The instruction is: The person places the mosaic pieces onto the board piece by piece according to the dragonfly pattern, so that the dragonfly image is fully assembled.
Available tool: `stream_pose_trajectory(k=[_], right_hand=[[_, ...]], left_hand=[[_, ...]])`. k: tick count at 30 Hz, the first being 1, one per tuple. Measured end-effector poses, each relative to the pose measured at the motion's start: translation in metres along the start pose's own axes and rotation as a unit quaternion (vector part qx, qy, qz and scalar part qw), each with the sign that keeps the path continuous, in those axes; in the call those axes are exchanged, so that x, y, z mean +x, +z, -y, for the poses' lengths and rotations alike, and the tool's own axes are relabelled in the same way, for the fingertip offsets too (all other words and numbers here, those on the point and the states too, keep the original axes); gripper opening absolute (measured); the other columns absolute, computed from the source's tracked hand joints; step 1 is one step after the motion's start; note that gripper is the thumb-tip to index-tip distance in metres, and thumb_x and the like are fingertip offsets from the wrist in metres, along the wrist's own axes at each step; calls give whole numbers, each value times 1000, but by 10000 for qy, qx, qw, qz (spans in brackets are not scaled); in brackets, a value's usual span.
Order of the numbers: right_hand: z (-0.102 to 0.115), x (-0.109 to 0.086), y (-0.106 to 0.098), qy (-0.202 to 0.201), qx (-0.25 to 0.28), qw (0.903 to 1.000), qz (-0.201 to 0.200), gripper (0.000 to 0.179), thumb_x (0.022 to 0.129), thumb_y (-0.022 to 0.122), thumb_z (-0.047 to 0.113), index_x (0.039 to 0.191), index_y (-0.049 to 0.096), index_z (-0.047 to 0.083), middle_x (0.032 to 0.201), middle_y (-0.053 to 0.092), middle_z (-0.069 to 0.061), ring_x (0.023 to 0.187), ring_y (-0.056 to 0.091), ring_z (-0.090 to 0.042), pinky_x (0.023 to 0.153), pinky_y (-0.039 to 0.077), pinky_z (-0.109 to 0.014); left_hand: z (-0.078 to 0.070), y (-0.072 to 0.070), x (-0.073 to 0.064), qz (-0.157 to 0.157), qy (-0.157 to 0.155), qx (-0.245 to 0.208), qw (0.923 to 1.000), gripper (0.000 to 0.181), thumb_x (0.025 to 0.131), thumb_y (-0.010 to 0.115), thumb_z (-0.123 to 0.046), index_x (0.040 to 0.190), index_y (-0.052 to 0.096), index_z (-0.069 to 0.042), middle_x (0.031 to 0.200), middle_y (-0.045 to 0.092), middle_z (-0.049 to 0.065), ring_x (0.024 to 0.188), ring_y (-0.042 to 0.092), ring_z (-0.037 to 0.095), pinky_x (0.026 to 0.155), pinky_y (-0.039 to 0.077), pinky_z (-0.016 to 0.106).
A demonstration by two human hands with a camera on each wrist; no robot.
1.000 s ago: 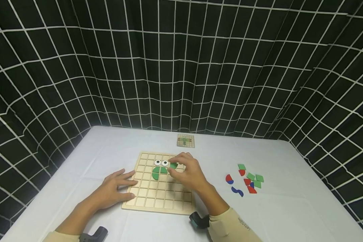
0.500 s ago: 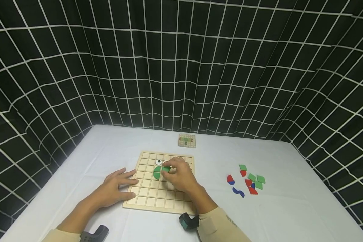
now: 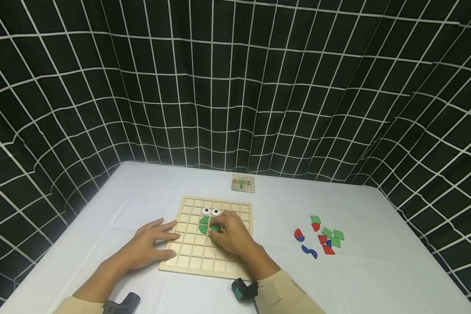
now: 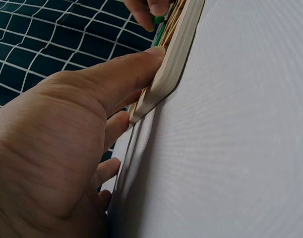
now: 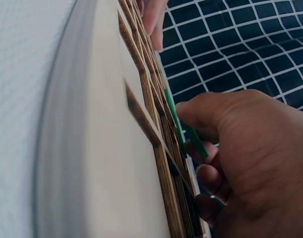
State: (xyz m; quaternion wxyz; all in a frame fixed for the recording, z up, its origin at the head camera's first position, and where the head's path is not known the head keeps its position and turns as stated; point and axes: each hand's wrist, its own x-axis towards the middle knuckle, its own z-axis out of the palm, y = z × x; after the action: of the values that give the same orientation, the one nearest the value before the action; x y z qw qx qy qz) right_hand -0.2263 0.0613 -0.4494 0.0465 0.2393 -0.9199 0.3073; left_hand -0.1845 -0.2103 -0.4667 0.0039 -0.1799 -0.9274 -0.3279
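Observation:
A wooden grid board [image 3: 196, 263] lies on the table, with two white eye pieces [image 3: 206, 211] side by side near its top. Just below them, rounded green pieces [image 3: 204, 225] sit in the grid, partly covered by my right hand [image 3: 233, 233]. That hand pinches another green piece [image 5: 196, 143] between thumb and fingers, close over the board. My left hand [image 3: 147, 244] lies along the board's left edge, fingers spread, with thumb [image 4: 153, 52] and fingertips touching the rim. It holds nothing.
To the right lie loose green squares [image 3: 336, 242], red pieces [image 3: 328, 250] and blue pieces [image 3: 309, 251]. A small pattern card [image 3: 243, 183] lies behind the board on the white-covered table [image 3: 377, 270]. A black gridded curtain [image 3: 235, 87] surrounds the table.
My right hand has moved left and toward me with the green piece, from beside the eye pieces to below them. Both eye pieces show again. The left hand stays at the board's edge.

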Motion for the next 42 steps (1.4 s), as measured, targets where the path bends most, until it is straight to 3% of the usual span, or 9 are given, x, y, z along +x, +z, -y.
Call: stream_pose_trajectory(k=[6,12,20,27,35,42], right_hand=[[0,1,0,-38,30,10000,11,21,86,74,22,105,73,13,102,60,5,97,53,-13,82,49,-29],[-3,-1,1,126,75,9999,86,23,85,74,24,107,73,16,104,58,8,98,53,-11,84,49,-28],[-6,-4,0,-117,179,9998,6,24,83,66,8,104,73,16,97,58,9,92,54,-9,81,50,-28],[-7,-2,0,-218,188,9996,-43,21,86,67,5,100,75,18,97,60,11,98,55,-10,86,49,-31],[-5,-4,1,142,250,9996,-77,20,86,68,7,100,75,19,92,57,11,92,55,-8,82,51,-28],[-3,-4,0,186,230,9995,-138,21,86,67,4,100,74,18,89,61,11,89,57,-8,83,51,-29]], left_hand=[[1,-1,0,-49,66,-44,10000,49,74,77,-49,115,72,-22,144,48,-2,138,23,40,104,12,70],[-1,0,0,-15,54,-50,10000,51,74,76,-51,115,72,-21,144,48,0,138,23,42,102,12,72],[0,2,0,14,52,44,10000,51,75,75,-53,115,72,-21,144,47,-1,138,23,42,102,13,72],[-1,0,0,2,16,13,10000,50,75,76,-51,115,72,-21,144,47,0,138,23,41,102,13,72],[-2,0,-1,17,-18,-13,10000,50,74,76,-52,115,72,-22,144,47,-2,138,23,41,102,12,72],[-2,0,0,4,-39,-55,10000,49,74,77,-49,115,72,-23,145,47,-2,139,22,41,102,12,72]])
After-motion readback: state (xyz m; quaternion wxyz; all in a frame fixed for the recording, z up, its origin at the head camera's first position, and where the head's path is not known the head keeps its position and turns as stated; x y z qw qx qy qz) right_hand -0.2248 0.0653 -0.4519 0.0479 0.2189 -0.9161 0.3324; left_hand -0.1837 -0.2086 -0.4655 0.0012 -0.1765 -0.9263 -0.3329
